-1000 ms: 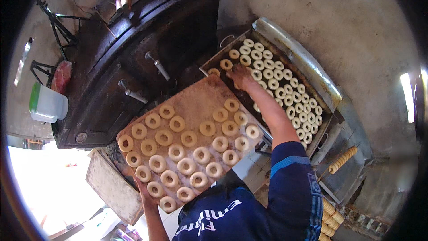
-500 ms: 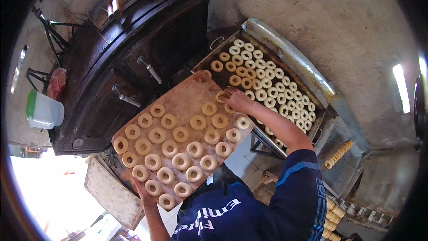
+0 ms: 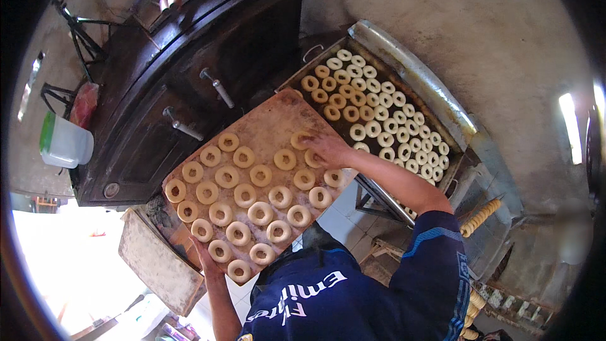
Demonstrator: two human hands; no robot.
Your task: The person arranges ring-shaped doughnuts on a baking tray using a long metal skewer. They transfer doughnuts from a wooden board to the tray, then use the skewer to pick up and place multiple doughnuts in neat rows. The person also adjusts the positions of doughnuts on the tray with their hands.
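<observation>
A floured wooden board [image 3: 268,113] covered with several raw dough rings [image 3: 260,213] is tilted in front of me. My left hand [image 3: 208,260] grips its lower left edge, thumb on the upper side and the other fingers hidden beneath. Over the board's upper right part, my right hand [image 3: 329,150] has its fingertips closed on a dough ring [image 3: 300,139]; the hand partly hides another ring beside it. Just beyond the board lies a large dark metal tray [image 3: 341,129] with many rings in rows, tan ones toward the left and paler, whiter ones toward the right.
A dark metal cabinet-like oven [image 3: 252,44] with two handles [image 3: 218,88] stands left of the tray. A pale board [image 3: 151,259] leans at lower left. Stacked rings on a stick [image 3: 481,216] lie at right. A lidded plastic tub [image 3: 66,142] is at far left.
The board has shifted slightly relative to the tray, its right side drawn a little toward me. My right hand has moved slightly left and down with it, still at the same ring.
</observation>
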